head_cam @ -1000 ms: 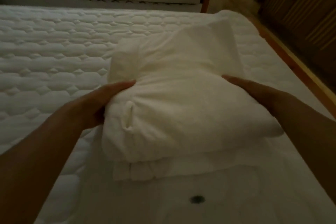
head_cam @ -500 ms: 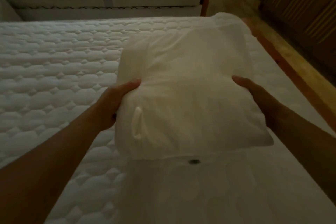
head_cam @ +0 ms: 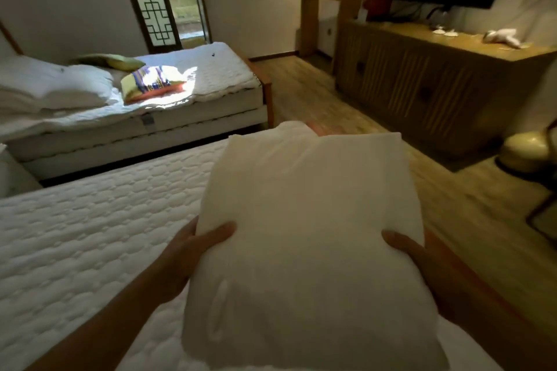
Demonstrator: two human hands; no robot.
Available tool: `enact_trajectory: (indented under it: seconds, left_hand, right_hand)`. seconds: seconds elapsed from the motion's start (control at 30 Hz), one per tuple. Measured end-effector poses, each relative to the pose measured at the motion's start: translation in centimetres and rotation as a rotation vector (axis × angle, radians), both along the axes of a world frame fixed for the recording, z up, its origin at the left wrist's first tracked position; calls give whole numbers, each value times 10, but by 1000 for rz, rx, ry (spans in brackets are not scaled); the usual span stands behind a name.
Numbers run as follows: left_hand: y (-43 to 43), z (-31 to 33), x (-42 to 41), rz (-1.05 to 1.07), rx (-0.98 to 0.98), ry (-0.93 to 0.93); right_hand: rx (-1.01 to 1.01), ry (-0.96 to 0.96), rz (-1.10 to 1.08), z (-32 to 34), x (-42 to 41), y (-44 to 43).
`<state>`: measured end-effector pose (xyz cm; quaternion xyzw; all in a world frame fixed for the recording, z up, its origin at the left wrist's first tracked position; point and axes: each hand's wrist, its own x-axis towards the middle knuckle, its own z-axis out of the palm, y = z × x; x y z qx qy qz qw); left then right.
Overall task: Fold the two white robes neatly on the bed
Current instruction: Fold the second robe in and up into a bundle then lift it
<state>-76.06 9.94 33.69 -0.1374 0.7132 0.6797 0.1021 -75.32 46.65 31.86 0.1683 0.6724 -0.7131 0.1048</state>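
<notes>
Head view: I see folded robe (head_cam: 301,235) held up between both hands, over right edge of bed (head_cam: 75,235). Left hand (head_cam: 193,250) grips robe's left side, thumb on top, fingers hidden underneath. Right hand (head_cam: 422,262) grips right side same way. Second bed (head_cam: 211,75) beyond far edge. Wooden sideboard (head_cam: 422,78) along right wall.

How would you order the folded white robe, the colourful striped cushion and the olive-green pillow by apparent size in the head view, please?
1. Folded white robe, nearest the camera, so inflated.
2. Colourful striped cushion.
3. Olive-green pillow, looking flatter.
</notes>
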Motion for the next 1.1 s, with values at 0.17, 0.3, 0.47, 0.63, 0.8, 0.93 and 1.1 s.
enact_trajectory:
  seconds: [0.17,0.3,0.47,0.63,0.8,0.93,1.1]
  left_hand:
    - [58,94,51,-179,-27,60]
    - [129,160,102,-347,-4,104]
    - [240,201,169,-540,58,95]
    - [375,213,258,-703,118,58]
    - [522,210,377,-872,168,-14]
    - [642,200,479,-986,186,-55]
    - [782,194,593,-1157,207,-99]
  right_hand:
    - [39,109,-192,91,116,49]
    - [61,134,-303,147,221,103]
    - [118,161,-493,193,362,176]
    - [62,175,-707,219,507,265]
    - [79,191,-948,227,667,361]
    - [70,178,-1090,226,794,435]
    - [40,160,-1274,226,932,513]
